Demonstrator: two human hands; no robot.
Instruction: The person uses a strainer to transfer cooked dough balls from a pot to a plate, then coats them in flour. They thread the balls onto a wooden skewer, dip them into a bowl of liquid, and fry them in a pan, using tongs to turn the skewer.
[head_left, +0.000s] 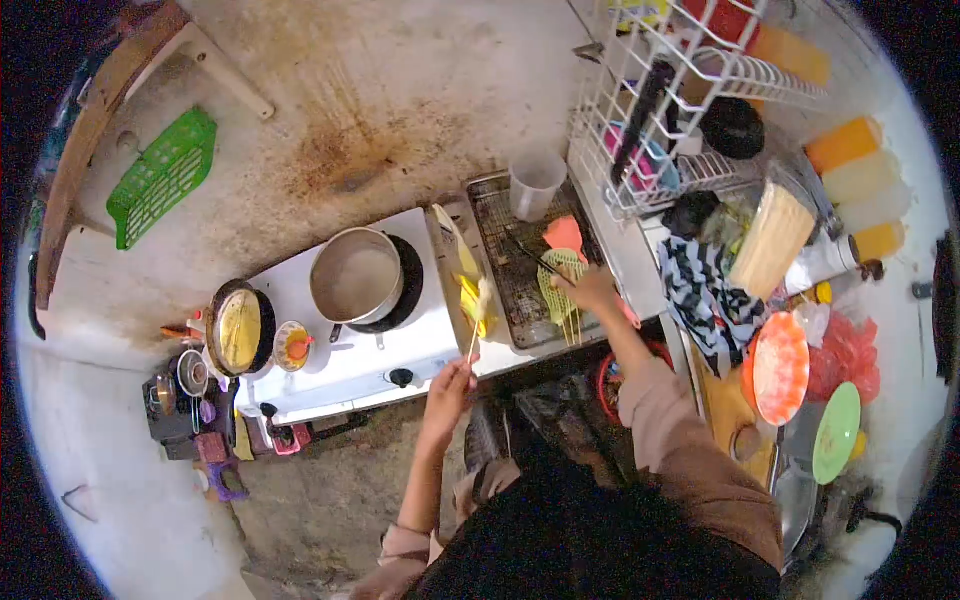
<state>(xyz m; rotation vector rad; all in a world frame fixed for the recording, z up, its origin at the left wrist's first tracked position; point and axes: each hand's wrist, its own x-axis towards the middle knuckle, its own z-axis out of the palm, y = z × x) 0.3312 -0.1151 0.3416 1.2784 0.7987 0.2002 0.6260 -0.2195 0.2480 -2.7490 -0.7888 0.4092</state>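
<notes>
My left hand [453, 388] is closed around a thin stick with a pale, brush-like tip [484, 300], held upright beside the stove's right edge. My right hand [592, 290] reaches over the wire rack tray [502, 262] on the counter. Its fingers are curled at the end of a thin black utensil [530, 250], whose kind I cannot make out. Beneath that hand lies a light green perforated piece [556, 292], with several thin sticks below it. Next to it is an orange-pink plastic utensil [566, 235]. A yellow packet [472, 300] lies between tray and stove.
On the white stove [400, 345] stand a pot [356, 275] and a pan with something yellow [240, 330]. A small bowl [292, 346] sits between them. A clear plastic cup [535, 184] stands at the tray's back. A white dish rack [640, 150], cloth [705, 300] and plates [836, 434] are at right.
</notes>
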